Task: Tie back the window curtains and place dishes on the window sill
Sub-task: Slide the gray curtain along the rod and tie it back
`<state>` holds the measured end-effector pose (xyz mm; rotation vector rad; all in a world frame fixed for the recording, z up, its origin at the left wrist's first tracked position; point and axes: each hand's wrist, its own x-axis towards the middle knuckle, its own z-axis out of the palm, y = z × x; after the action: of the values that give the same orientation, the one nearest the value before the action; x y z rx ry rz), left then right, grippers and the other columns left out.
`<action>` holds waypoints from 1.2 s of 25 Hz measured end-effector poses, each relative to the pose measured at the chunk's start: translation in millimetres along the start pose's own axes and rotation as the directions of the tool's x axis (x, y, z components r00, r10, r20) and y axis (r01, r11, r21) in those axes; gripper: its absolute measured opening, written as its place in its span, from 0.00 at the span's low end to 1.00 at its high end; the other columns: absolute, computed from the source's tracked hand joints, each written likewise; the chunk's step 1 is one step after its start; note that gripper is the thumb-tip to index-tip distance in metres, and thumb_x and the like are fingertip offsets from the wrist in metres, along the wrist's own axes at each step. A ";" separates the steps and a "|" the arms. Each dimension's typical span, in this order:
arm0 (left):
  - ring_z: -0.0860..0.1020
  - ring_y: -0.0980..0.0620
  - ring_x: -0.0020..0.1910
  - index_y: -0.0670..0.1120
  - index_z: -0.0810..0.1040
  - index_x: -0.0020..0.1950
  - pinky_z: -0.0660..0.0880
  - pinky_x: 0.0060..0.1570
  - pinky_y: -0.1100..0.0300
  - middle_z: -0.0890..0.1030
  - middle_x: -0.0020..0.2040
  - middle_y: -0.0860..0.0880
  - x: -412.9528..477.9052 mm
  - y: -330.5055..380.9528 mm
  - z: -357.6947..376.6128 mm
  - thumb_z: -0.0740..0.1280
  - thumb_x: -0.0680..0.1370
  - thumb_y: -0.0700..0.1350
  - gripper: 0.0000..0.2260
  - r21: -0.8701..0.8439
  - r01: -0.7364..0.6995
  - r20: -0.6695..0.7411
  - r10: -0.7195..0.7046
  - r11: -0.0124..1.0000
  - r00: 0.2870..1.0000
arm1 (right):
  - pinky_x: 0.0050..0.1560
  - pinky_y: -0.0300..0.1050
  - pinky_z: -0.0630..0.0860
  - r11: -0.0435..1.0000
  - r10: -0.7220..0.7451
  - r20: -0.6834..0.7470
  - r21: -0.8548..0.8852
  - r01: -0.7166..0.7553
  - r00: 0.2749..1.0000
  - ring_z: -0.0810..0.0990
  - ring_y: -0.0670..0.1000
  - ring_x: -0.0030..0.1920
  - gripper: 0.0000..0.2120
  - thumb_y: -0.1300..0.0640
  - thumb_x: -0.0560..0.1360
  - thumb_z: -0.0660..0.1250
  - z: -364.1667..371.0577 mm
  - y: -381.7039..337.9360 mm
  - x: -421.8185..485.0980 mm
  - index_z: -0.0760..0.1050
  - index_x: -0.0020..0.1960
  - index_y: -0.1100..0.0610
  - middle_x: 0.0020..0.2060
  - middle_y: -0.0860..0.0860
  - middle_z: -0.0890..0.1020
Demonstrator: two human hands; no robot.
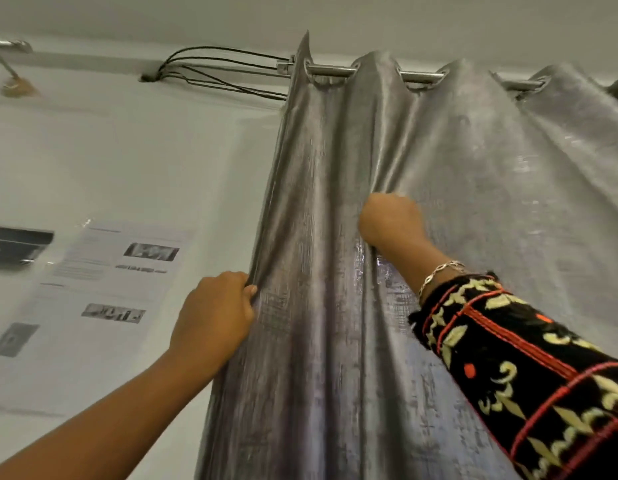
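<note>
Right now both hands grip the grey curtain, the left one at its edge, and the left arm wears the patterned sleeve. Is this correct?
One thing is wrong: the patterned sleeve is on the right arm, as the head view shows. The rest holds: the left hand grips the grey curtain at its edge, and the right hand grips a fold.

Metal rod carries hanging grey curtain; printed sheets on wall.

1. 1 curtain, shiny silver-grey with a woven sheen, hangs in deep vertical folds.
2. Its metal eyelets ride a rod close under the ceiling.
3. The left hand grips its left edge; the right hand clutches a fold higher up.
</note>
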<state>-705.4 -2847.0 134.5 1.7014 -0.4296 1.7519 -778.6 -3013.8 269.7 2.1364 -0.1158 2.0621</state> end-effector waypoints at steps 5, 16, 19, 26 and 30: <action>0.68 0.52 0.29 0.46 0.70 0.36 0.62 0.31 0.58 0.73 0.31 0.48 3.4 -22.9 1.5 0.59 0.79 0.45 0.12 -0.085 -0.044 0.010 0.045 0.995 0.999 | 0.51 0.48 0.72 0.998 -0.051 0.002 -0.024 0.051 0.999 0.76 0.60 0.58 0.14 0.64 0.76 0.56 -0.1 -57.7 17.3 0.75 0.58 0.62 0.57 0.59 0.78; 0.68 0.46 0.29 0.46 0.70 0.30 0.61 0.31 0.57 0.71 0.27 0.47 5.6 -18.7 -3.1 0.61 0.77 0.44 0.15 -0.183 -0.105 -0.016 0.103 0.978 0.995 | 0.49 0.48 0.71 0.980 -0.176 0.009 -0.092 0.176 0.984 0.75 0.60 0.59 0.16 0.64 0.77 0.52 -3.1 -86.6 21.7 0.73 0.60 0.62 0.58 0.59 0.77; 0.67 0.49 0.26 0.49 0.63 0.26 0.57 0.27 0.58 0.67 0.24 0.48 -1.0 -3.5 -0.8 0.62 0.77 0.43 0.20 -0.215 -0.108 -0.032 0.104 0.970 0.994 | 0.49 0.49 0.71 0.972 -0.166 0.129 -0.144 0.184 0.978 0.75 0.60 0.59 0.16 0.63 0.77 0.53 1.9 -44.5 12.4 0.73 0.60 0.62 0.59 0.59 0.77; 0.63 0.53 0.25 0.49 0.65 0.27 0.57 0.27 0.60 0.65 0.23 0.52 -3.9 16.6 12.2 0.64 0.76 0.42 0.18 -0.153 -0.084 -0.062 0.075 0.985 0.995 | 0.47 0.49 0.71 0.991 0.037 -0.200 -0.121 -0.062 0.979 0.76 0.63 0.55 0.14 0.54 0.80 0.54 -24.5 81.4 7.4 0.73 0.50 0.64 0.51 0.64 0.78; 0.67 0.45 0.25 0.43 0.77 0.34 0.67 0.33 0.55 0.67 0.23 0.51 -4.2 15.0 21.9 0.65 0.75 0.41 0.09 -0.115 -0.065 -0.053 0.059 0.991 0.997 | 0.60 0.55 0.67 0.849 0.260 -0.249 -0.401 -0.344 0.933 0.67 0.64 0.63 0.26 0.50 0.77 0.61 -45.9 147.6 3.4 0.65 0.65 0.68 0.63 0.66 0.69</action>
<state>-698.7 -2872.9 135.7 1.5749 -0.5574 1.7732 -849.1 -3150.6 284.4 1.7253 -0.8615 2.1213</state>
